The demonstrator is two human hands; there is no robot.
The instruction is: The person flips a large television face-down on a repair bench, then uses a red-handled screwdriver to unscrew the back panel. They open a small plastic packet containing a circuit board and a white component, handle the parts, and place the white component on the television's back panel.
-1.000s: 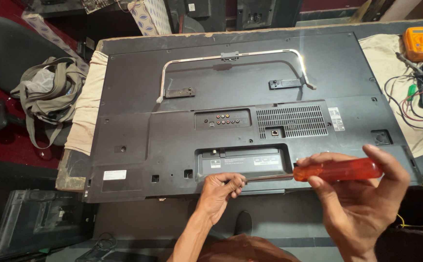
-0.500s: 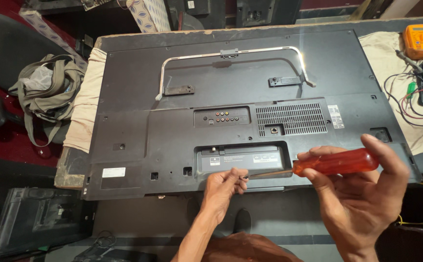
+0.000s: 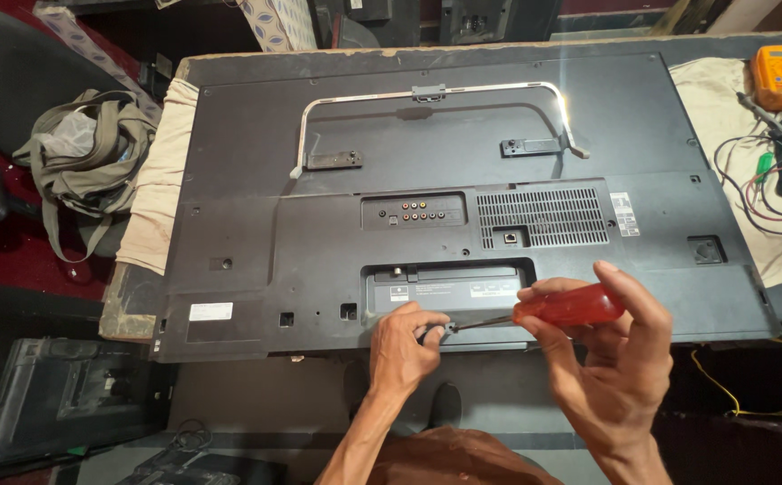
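1. A big flat-screen TV is laid face down across the workbench, dark back panel up, long axis running left to right. The bench is pretty much covered by it.
2. A curved metal stand bracket is seen on the upper half of the back panel, arching from left to right.
3. An olive canvas bag is slumped on the floor off the left end of the bench, well apart from the hands.
4. The right hand is wrapped around the handle of the screwdriver, fingers curled over the top and thumb underneath, so a firm closed hold on it.
5. The left hand is pinched in tight at the bottom edge of the TV, fingertips closed around the tip end of the screwdriver shaft. Whether a screw is held in there can't be told, it's hidden by the fingers.
6. An orange multimeter is parked at the far right corner on a cloth, with tangled leads beside it.
7. The screwdriver, red translucent handle, is held just above the lower edge of the back panel, below the recessed port bay. It's lying nearly flat, long axis left to right, handle to the right and tip pointing left and slightly down into the left fingers.
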